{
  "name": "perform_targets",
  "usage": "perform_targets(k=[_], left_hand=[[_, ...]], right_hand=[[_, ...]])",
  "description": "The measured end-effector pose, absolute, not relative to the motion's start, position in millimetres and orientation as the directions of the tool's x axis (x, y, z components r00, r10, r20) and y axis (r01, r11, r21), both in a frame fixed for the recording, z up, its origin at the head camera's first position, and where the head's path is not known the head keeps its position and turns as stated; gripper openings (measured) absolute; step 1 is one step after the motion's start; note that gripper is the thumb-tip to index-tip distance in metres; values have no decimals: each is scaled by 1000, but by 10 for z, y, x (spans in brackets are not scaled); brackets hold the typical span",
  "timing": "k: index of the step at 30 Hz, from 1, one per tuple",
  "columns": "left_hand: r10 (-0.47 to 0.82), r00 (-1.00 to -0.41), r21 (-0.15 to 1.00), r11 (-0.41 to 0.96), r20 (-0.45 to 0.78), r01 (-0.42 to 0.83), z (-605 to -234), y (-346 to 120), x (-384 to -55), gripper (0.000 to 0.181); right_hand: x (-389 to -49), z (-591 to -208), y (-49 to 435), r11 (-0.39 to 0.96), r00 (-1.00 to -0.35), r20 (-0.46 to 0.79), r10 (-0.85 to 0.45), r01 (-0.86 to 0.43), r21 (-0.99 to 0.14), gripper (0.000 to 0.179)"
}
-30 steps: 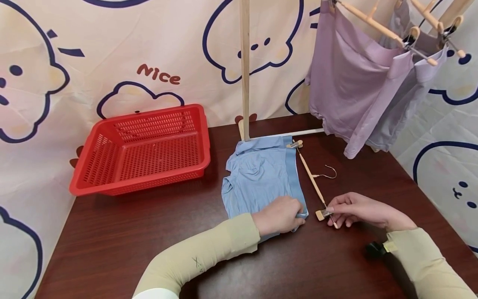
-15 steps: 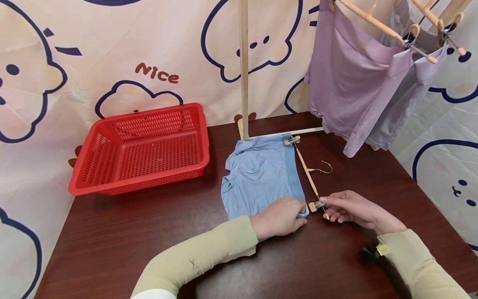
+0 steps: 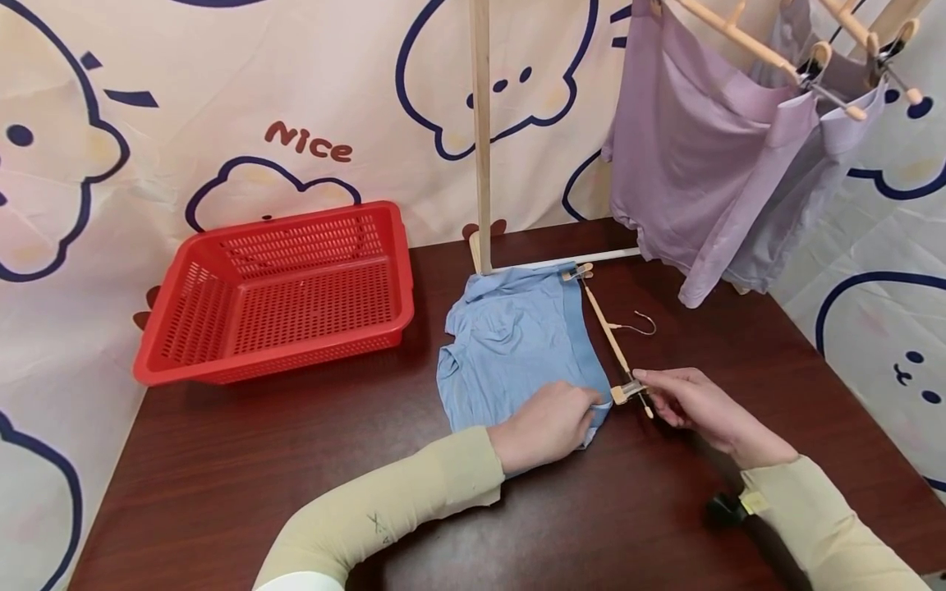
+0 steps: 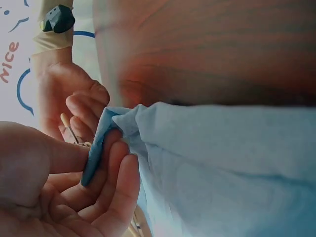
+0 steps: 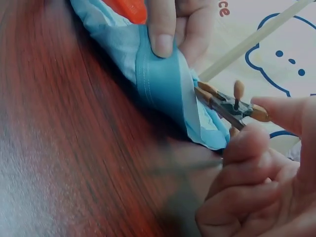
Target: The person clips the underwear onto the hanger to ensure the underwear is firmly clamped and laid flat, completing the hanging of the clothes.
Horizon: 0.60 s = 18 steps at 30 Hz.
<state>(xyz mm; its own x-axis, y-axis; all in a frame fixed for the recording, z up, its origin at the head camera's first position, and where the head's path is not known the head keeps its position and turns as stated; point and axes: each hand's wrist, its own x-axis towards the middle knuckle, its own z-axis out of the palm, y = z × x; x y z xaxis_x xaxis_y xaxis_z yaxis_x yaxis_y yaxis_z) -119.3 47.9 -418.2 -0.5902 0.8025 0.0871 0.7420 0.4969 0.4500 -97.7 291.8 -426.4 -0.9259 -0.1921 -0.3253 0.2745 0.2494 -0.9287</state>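
Note:
Light blue boxer briefs (image 3: 502,345) lie on the dark table with the waistband to the right. My left hand (image 3: 550,423) pinches the waistband's near corner between thumb and fingers, as the left wrist view also shows. A clip hanger (image 3: 608,332) lies along the waistband, its far clip (image 3: 578,272) at the band's far corner. My right hand (image 3: 691,402) pinches the hanger's near clip (image 3: 628,392) between thumb and fingers. In the right wrist view the tips of this wooden clip (image 5: 205,93) are at the edge of the waistband (image 5: 160,81); whether they enclose cloth I cannot tell.
A red perforated basket (image 3: 273,353) stands at the left on the table (image 3: 236,460). A wooden post (image 3: 482,139) rises behind the briefs, with a white bar (image 3: 606,256) at its foot. Purple and grey garments (image 3: 695,148) hang from clip hangers at the upper right.
My right hand has moved the hanger's near clip leftward and slightly away from me, up to the waistband's near corner. The left hand keeps its pinch on the briefs.

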Motion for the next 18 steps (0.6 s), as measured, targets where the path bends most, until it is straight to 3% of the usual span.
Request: perform_targets(k=[11,18], left_hand=[[764,-621,453,498,174,740,-4141,446,-1145,25],[748,-629,425,510,210,748,-4127,465,-1105,22]], right_hand=[[-972,-4181,2775,290,-986,-135,-102,100,-952,52],[-988,-4162,2695,366,-993,-93,-79,58,-929,53]])
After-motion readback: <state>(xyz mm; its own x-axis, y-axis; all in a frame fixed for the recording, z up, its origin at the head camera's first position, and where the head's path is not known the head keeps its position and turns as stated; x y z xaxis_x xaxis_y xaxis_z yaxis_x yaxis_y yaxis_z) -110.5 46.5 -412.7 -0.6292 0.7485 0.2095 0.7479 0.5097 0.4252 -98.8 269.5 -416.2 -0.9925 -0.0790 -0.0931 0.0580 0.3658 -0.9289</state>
